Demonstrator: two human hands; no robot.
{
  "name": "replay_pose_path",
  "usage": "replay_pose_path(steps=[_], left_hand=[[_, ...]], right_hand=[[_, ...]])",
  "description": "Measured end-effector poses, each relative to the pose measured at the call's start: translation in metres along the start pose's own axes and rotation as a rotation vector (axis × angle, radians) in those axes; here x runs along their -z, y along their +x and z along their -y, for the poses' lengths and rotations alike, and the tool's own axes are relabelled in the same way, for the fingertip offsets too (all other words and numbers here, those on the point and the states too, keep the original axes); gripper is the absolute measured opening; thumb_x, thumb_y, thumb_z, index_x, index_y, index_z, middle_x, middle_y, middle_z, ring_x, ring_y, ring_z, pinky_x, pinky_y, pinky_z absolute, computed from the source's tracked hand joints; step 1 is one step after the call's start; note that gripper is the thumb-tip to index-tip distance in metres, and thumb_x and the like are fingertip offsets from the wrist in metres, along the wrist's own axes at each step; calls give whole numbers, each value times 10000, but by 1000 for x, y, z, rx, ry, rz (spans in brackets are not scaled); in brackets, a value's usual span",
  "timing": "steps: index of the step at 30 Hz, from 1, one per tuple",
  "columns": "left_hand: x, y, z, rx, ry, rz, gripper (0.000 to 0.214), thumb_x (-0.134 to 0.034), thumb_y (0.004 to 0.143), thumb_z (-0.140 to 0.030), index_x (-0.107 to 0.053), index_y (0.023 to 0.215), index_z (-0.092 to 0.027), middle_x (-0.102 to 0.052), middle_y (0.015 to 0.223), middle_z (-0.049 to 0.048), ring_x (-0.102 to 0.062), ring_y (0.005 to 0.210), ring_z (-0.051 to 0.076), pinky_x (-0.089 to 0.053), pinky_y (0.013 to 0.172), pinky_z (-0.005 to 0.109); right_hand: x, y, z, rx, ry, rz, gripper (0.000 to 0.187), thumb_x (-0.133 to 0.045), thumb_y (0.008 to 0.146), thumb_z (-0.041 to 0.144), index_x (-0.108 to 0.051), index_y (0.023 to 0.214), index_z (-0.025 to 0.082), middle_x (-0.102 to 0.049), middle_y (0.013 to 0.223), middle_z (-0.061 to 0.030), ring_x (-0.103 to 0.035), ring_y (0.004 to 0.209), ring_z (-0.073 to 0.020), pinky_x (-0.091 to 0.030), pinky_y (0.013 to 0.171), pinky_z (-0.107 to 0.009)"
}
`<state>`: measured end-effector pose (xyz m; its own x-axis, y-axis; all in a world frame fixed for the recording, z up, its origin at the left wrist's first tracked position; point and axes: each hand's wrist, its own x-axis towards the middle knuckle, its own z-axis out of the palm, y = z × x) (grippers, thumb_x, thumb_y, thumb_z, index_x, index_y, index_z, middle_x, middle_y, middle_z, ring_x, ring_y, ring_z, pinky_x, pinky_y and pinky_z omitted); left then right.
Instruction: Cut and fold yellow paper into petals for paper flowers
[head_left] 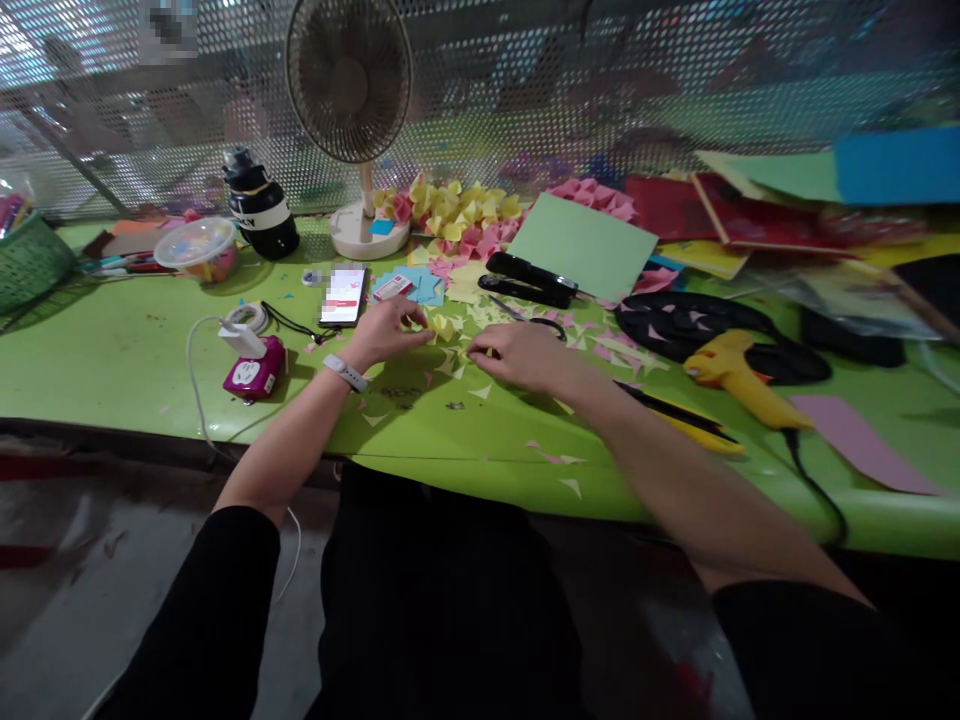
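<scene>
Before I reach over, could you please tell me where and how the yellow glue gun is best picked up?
I'd take the glue gun by its handle, coming from the near right with the right hand. The handle slants toward the table's near edge, away from the wider head; the cord trails from its end, so keep fingers above that.

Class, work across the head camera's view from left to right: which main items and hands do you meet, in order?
Green basket, lidded plastic tub, black bottle, phone, left hand, small yellow paper piece, right hand, yellow glue gun, pink paper strip.
</scene>
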<state>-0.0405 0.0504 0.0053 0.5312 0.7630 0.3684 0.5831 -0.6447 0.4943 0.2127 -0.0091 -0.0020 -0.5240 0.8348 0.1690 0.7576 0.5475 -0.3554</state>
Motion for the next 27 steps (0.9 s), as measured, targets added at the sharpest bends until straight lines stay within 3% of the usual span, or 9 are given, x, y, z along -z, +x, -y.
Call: replay_pose_path(steps=[4, 7, 9, 13, 16, 21, 27], left_hand=[[-10, 0, 7, -11, 15, -38, 206, -792, 690, -277, -705, 858, -197, -706, 884, 73, -615, 752, 168, -469, 643, 277], [-19, 1, 8, 50, -20, -50, 212, -733, 723, -188, -697, 931, -188, -728, 892, 66, -636, 749, 162, -481, 653, 268], [-22, 1, 6, 86, -37, -49, 205, -682, 767, -143, -699, 968, -178, -742, 890, 67, -658, 771, 169, -499, 698, 285], [-20, 2, -3, 50, -86, -98, 243, -678, 809, -132, -706, 1046, -173, -758, 943, 85, -694, 838, 184, -531, 789, 329], [-19, 1, -9, -20, -147, -119, 221, -684, 826, -152, -710, 1044, -170, -755, 948, 86, -696, 838, 173, -542, 806, 331], [-23, -1, -19, 20, -445, -98, 226, -719, 830, -207, -671, 1044, -157, -736, 943, 80, -683, 826, 136, -563, 794, 287], [-12, -3, -35, 28, -572, -139, 199, -682, 896, -378, -676, 930, -181, -669, 991, 77, -632, 883, 134, -542, 724, 249]], right_hand=[[-3, -2, -8, -65, 82, 72, 214, -602, 897, 238, -736, 730, 251, -700, 672, -3, -554, 480, -106, -457, 443, -272], [0, -1, -8, -87, 93, 68, 206, -618, 883, 273, -727, 710, 248, -706, 677, -12, -551, 481, -118, -453, 436, -287], [2, 1, -3, -107, 81, -19, 182, -619, 887, 270, -728, 745, 234, -720, 737, -41, -599, 551, -150, -477, 462, -305], [4, 5, 7, -140, 99, -310, 136, -618, 907, 267, -725, 958, 201, -738, 964, -104, -683, 735, -206, -538, 558, -338], [4, 5, 10, -190, 151, -405, 222, -662, 893, 344, -707, 1033, 177, -740, 1009, -117, -697, 766, -216, -557, 617, -357], [6, 5, 8, -279, 399, -323, 203, -703, 862, 362, -687, 758, 189, -739, 783, -77, -671, 664, -191, -560, 623, -356], [12, 8, 3, -525, 887, -190, 101, -703, 814, 251, -685, 747, 178, -745, 761, -72, -624, 534, -127, -488, 488, -265]])
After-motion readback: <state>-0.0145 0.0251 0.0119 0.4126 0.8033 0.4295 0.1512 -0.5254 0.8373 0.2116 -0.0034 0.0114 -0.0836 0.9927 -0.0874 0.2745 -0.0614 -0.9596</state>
